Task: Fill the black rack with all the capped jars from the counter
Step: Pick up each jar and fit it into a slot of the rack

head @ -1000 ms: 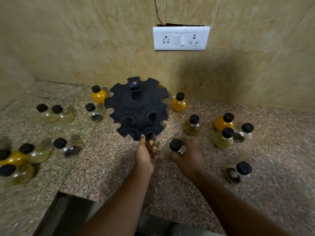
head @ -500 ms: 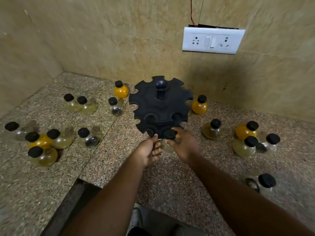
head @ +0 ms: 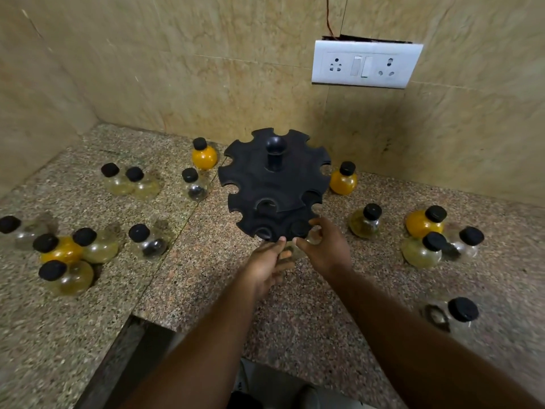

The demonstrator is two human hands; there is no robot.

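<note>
The black two-tier rack (head: 274,184), with notched rims and a centre knob, stands on the granite counter (head: 206,261) by the back wall. My right hand (head: 324,249) grips a clear jar (head: 312,235) whose black cap sits in a front notch of the lower tier. Thumb up, my left hand (head: 265,265) touches the lower tier's front edge. Several black-capped jars stand loose to the left, among them an orange jar (head: 204,154) and a clear jar (head: 193,185). More stand to the right, including a yellow jar (head: 365,221) and an orange jar (head: 343,180).
A white switch and socket plate (head: 365,64) hangs on the tiled wall behind the rack. A tiled side wall closes the left. The counter's front edge steps in below my left arm, with a dark gap (head: 129,364) there. One clear jar (head: 455,312) stands near right.
My right hand lifted the clear jar from the counter and brought it up into the rack's lower front notch. My left hand stayed at the rack's front edge. The camera shifted.
</note>
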